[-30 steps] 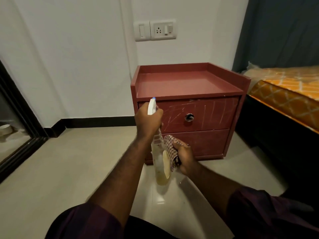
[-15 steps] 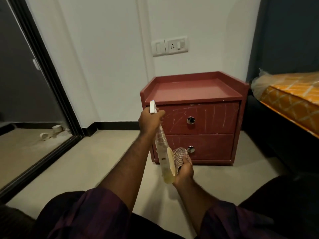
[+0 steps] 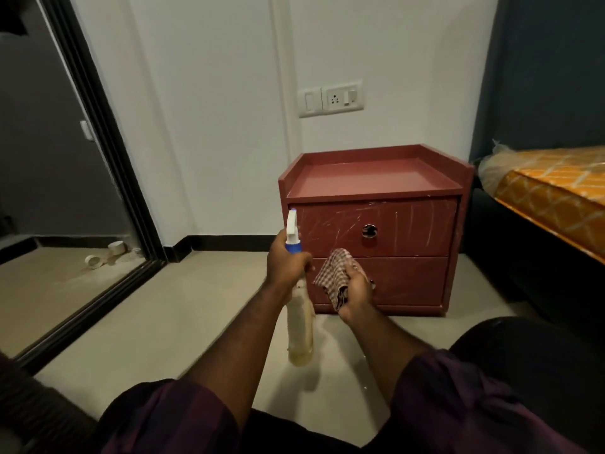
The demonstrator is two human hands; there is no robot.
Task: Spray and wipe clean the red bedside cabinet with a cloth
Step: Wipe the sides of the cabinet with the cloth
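The red bedside cabinet (image 3: 376, 188) stands against the white wall, with two drawers; the upper drawer front carries pale scratch marks. My left hand (image 3: 284, 265) grips the neck of a spray bottle (image 3: 299, 326) with a white and blue nozzle, its clear body hanging down over the floor. My right hand (image 3: 355, 294) holds a bunched checked cloth (image 3: 334, 271) in front of the lower drawer, hiding its knob. Both hands are short of the cabinet's front.
A bed with an orange patterned mattress (image 3: 553, 194) stands right of the cabinet. A black-framed sliding door (image 3: 108, 158) is at the left, with white rolls (image 3: 95, 261) on the floor beyond it. A switch and socket plate (image 3: 330, 99) sits on the wall above the cabinet.
The view has pulled back from the cabinet and turned left, showing the door. My right hand has lifted the cloth higher, beside the bottle.
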